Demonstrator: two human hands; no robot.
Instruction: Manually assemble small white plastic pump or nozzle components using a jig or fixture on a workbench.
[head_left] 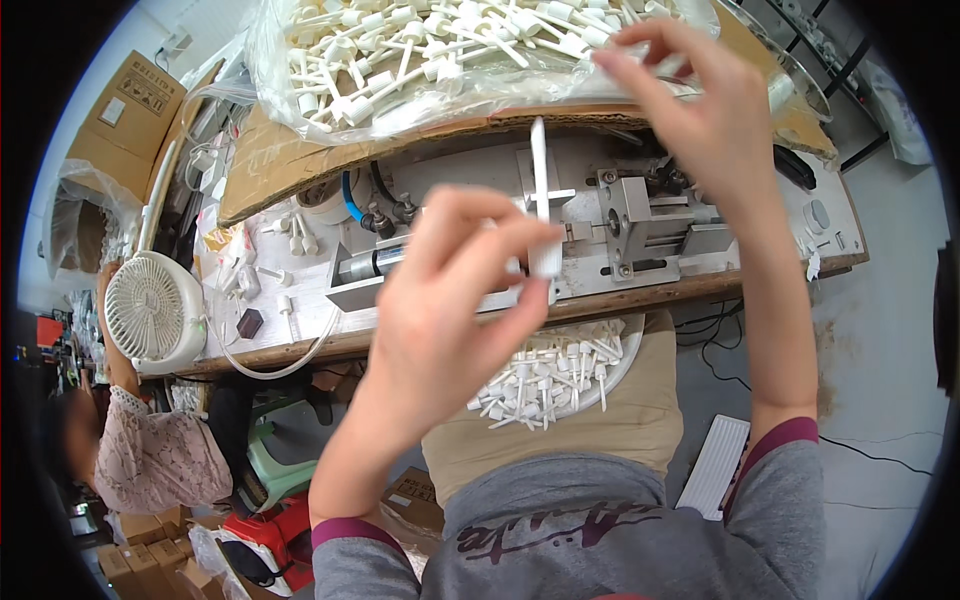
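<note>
Below and to the left of the right hand [700,110], the left hand [425,300] is pinched around a white plastic piece [541,185], with thumb and fingers at its capped end and its slender stem pointing up and away. The two hands are well apart. The right hand is raised by the edge of a heap of similar white pieces [420,50]; its thumb and fingertips are near one another, but whether they grip anything cannot be told. The heap lies beyond both hands, in clear plastic [265,60] over a cardboard sheet [270,165]. Between and beneath the hands, a metal fixture [630,225] stands on a pale desk [845,215]. Nearer the body, below the left hand's fingertips, a round white bowl [632,345] of more pieces rests on the person's lap. Well left of the left hand are a white fan [155,310] and another person in pale lace [160,455].
</note>
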